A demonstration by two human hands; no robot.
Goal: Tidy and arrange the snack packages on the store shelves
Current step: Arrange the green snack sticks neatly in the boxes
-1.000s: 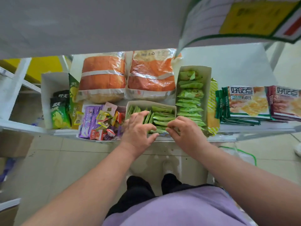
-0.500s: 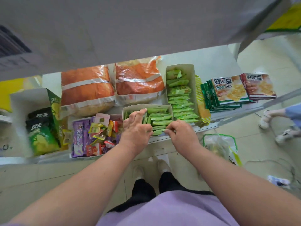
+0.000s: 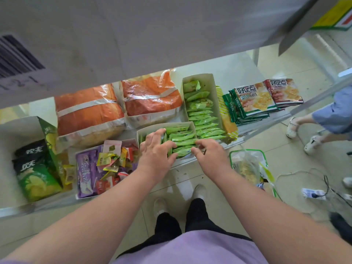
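A small white carton (image 3: pixel 166 126) at the shelf's front edge holds a row of green snack packets (image 3: pixel 183 139). My left hand (image 3: pixel 155 151) lies over the carton's left half, fingers spread on the packets and thumb against their near ends. My right hand (image 3: pixel 211 156) is at the carton's front right corner, where its fingertips and thumb pinch the ends of the packets. A longer white carton (image 3: pixel 198 76) behind and to the right holds more green packets (image 3: pixel 202 113).
Two orange bags (image 3: pixel 86 111) (image 3: pixel 151 98) lie behind. A purple box of mixed candies (image 3: pixel 85 169) and green chip bags (image 3: pixel 35 180) sit to the left, cookie packs (image 3: pixel 255 100) to the right. The upper shelf (image 3: pixel 152 35) overhangs. A plastic bag (image 3: pixel 245 165), cables and another person's feet (image 3: pixel 312 142) are on the floor.
Both hands stay in the small carton. My left fingers have spread further right across the packets. The view has tilted, and another person's feet have come further into view at the right.
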